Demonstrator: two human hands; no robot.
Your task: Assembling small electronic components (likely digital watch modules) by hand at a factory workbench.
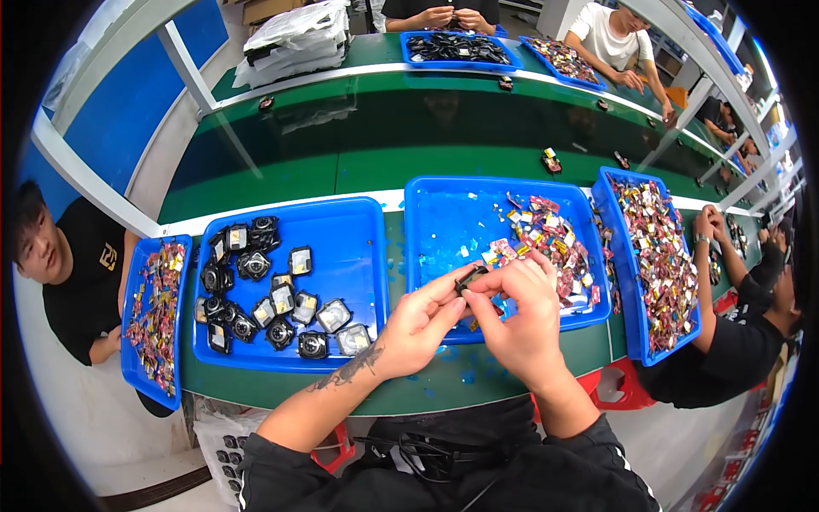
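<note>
1. The small dark part [471, 277] is between the fingertips of both hands, above the near edge of the middle blue tray [444, 218].
2. The left hand [416, 328] has its grip pinched on the part; keeping it firm but light should stop the part turning.
3. The right hand's [526, 314] grip is also closed on it, thumb and fingers meeting around the near end; small fingertip pressure seems better than a hard squeeze. Exact contact is partly hidden.
4. Working low over the tray makes sense, since a dropped piece would probably land among the red and yellow pieces [554, 243] there or on the green table [264, 382].
5. Forearms are best kept clear of the black square housings [253, 265] in the left blue tray [337, 235], close beside the left forearm.
</note>
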